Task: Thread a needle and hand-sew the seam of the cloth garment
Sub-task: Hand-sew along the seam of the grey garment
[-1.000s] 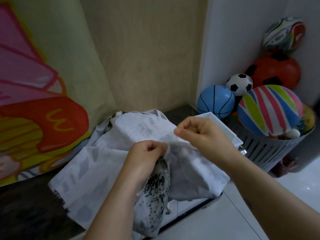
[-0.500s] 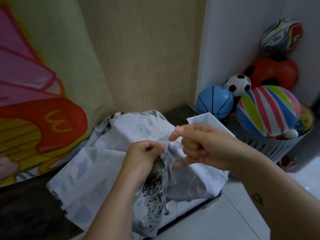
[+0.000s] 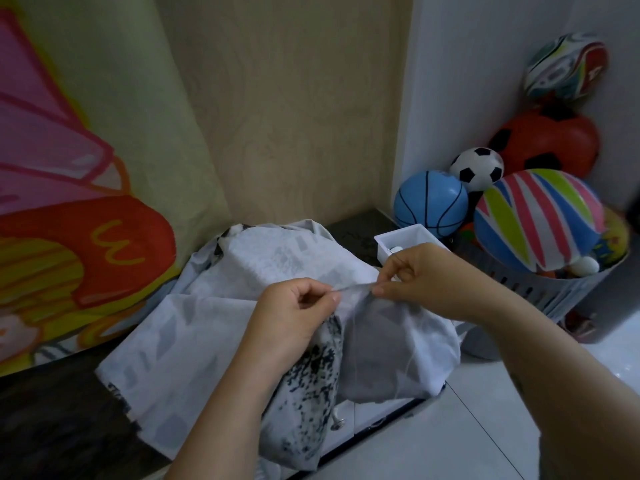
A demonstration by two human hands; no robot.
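Plainly, left hand (image 3: 298, 313) and right hand (image 3: 426, 275) each pinch the seam edge of the one cloth garment (image 3: 207, 327), taut between them over a dark counter (image 3: 52, 420). Likely light, limp fabric: grip beside the stitch. One thread (image 3: 354, 368) dangles; needle unseen. One white box (image 3: 398, 237) behind.

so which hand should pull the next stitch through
Probably the right hand: it pinches the edge of the cloth where the thread hangs down. The left hand pinches the same edge beside it, better kept for holding it taut.
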